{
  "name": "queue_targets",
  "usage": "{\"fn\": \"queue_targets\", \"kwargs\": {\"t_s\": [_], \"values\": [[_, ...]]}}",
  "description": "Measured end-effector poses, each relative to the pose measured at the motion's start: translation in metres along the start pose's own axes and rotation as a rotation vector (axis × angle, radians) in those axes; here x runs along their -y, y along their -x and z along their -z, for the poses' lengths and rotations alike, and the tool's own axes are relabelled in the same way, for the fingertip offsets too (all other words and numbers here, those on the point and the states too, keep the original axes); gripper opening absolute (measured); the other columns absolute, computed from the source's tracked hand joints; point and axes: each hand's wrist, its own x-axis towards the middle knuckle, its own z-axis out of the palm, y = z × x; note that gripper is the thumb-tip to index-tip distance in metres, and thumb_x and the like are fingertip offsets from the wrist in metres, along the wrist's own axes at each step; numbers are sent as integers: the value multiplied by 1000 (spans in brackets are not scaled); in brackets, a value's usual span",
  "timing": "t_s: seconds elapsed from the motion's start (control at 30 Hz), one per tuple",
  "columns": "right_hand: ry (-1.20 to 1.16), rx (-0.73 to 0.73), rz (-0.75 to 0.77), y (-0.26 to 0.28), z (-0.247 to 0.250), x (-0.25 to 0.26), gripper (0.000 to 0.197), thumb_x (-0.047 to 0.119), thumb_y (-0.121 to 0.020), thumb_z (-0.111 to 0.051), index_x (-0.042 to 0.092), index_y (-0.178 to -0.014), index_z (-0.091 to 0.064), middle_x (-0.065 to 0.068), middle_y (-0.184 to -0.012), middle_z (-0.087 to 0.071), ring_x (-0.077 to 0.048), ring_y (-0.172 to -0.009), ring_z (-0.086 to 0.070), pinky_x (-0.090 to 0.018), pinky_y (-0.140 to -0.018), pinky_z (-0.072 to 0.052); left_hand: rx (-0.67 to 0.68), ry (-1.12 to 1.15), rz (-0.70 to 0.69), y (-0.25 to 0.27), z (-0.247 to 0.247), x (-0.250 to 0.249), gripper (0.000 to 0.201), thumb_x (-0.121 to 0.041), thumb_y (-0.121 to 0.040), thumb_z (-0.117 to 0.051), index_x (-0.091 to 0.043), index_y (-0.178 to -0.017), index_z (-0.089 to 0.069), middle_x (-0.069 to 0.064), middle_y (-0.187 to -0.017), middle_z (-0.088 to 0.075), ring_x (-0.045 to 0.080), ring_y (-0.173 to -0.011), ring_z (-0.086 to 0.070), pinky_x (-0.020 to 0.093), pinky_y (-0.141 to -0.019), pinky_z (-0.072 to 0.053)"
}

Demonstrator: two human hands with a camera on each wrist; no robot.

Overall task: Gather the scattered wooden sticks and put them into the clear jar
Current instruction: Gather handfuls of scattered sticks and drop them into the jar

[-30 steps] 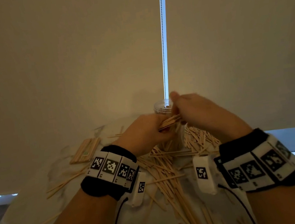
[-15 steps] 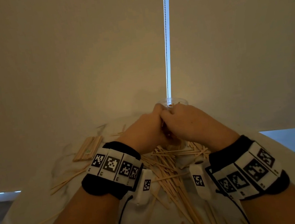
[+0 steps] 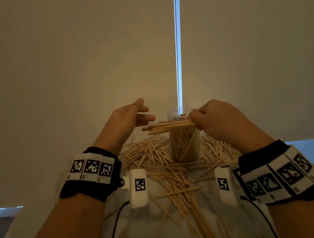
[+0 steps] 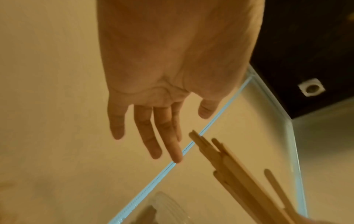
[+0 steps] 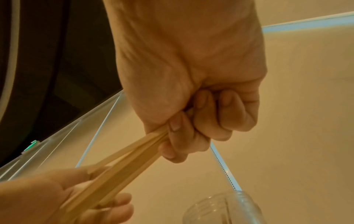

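The clear jar (image 3: 183,141) stands upright mid-table, packed with wooden sticks, its open mouth (image 3: 177,114) at the top. My right hand (image 3: 208,117) grips a bundle of sticks (image 3: 169,126) held level in front of the jar's rim, their free ends pointing left. In the right wrist view the fingers (image 5: 193,133) curl round the bundle (image 5: 118,169). My left hand (image 3: 132,118) hovers open just left of the stick ends with fingers (image 4: 151,136) straight and holding nothing. Many loose sticks (image 3: 167,169) lie scattered around the jar's base.
The pale table (image 3: 164,234) runs toward me with a trail of sticks (image 3: 186,201) down its middle. A beige roller blind (image 3: 64,71) hangs right behind the jar, with a bead chain (image 3: 177,45) beside a bright gap. The jar rim (image 5: 226,203) shows low in the right wrist view.
The hands, joined over the jar half a second ago, have parted. My left hand let go and moved left, open. My right hand drew right, keeping the bundle level.
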Motion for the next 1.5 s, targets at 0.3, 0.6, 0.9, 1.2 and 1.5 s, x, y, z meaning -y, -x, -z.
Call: {"fn": "queue_targets", "kwargs": {"t_s": [0.3,0.6,0.9,1.2,1.5], "values": [[58,-67,17,4,-22,14,48,44,-98,-32,18,-73,-64,-2,-64,-58,-19,-58,-57,-26,-52,-37,197,309,147,18,-45,-9,58,-55,-100,-44,-3,-101,-69,17,-87,-76,31,-74,-75,32,-59,-61],[-169,-191,213,5,-22,15,36,53,-100,-40,28,-83,-59,4,-63,-58,-9,-60,-55,-25,-52,-35,-4,379,45,2,-43,12,44,-39,-80,-80,-14,-64,-48,1,-52,-47,13,-41,-41,18,-37,-33],[-10,-424,166,0,-18,-3,57,51,-99,-45,19,-52,-47,2,-43,-38,-10,-44,-42,-26,-46,-24,13,318,112,-2,-54,3,61,-65,-91,-50,-7,-93,-67,6,-66,-67,13,-49,-58,20,-44,-44],[230,-460,-56,-63,9,-27,50,46,-98,-47,12,-67,-66,0,-50,-47,-20,-50,-48,-27,-51,-33,101,-127,27,-51,-67,19,118,-63,-71,-77,-27,-157,-5,9,-145,-46,16,-117,-49,30,-97,-39],[519,57,214,-114,1,4,35,46,-88,-67,10,-88,-66,-7,-85,-64,-25,-82,-62,-32,-68,-47,265,-282,-5,-76,-91,41,121,-40,-66,-91,-18,-155,-11,4,-138,-54,14,-111,-53,29,-96,-43]]}}
